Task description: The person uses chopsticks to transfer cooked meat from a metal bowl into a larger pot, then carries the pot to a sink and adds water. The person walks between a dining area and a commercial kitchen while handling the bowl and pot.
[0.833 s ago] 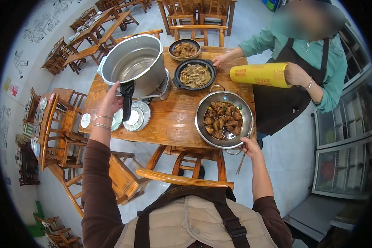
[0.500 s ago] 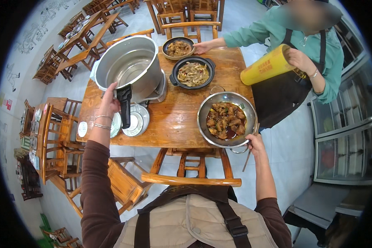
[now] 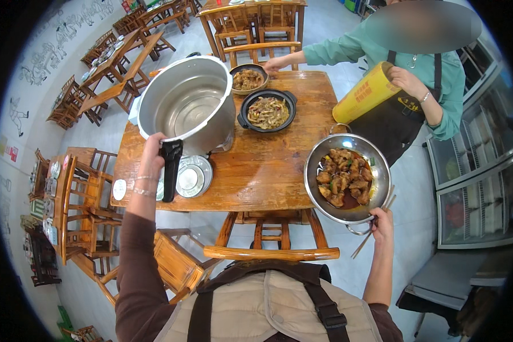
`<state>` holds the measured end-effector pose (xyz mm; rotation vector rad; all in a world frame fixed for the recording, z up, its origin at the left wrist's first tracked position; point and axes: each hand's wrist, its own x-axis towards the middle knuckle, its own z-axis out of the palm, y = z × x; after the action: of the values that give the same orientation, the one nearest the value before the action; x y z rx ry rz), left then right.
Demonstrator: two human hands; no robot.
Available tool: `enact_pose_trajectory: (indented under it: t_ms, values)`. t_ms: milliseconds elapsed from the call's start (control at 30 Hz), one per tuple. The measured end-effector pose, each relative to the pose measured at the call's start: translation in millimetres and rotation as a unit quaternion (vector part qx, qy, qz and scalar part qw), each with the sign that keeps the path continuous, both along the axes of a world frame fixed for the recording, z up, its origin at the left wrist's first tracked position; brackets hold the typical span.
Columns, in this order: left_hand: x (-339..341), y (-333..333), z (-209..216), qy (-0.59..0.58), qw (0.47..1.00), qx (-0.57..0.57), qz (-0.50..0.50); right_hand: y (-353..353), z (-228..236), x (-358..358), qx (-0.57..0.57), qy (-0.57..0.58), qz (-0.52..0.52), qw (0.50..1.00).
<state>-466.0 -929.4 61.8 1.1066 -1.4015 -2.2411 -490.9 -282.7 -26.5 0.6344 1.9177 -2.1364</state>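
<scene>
head view: left grip (image 3: 151, 155) clasps the pot's (image 3: 189, 102) black handle (image 3: 170, 174), pointing lengthwise nearward; right grip (image 3: 383, 222) pinches the pan (image 3: 380, 176).

There is one counter (image 3: 268, 179), one pot (image 3: 191, 102), one pan (image 3: 381, 176), one black dish (image 3: 291, 104), one brown bowl (image 3: 255, 90), one yellow tube (image 3: 362, 96) and one white disc (image 3: 119, 189), with three portions of food (image 3: 343, 175). The wearer's left hand (image 3: 152, 154) and right hand (image 3: 383, 223), plus two of one co-worker (image 3: 376, 48), make four hands. Two chopsticks (image 3: 360, 247) show; the stacked plates (image 3: 194, 178) cannot be counted.
</scene>
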Motion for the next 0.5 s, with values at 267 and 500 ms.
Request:
enact_pose_trajectory:
  t_ms: [267,500]
  values:
    - [44,77,33,-0.014,0.998,0.002,-0.066,27,37,54,0.002,-0.021,-0.107,0.994]
    - [41,171,12,-0.016,0.988,0.0,-0.154,77,47,103,0.002,-0.004,-0.188,0.982]
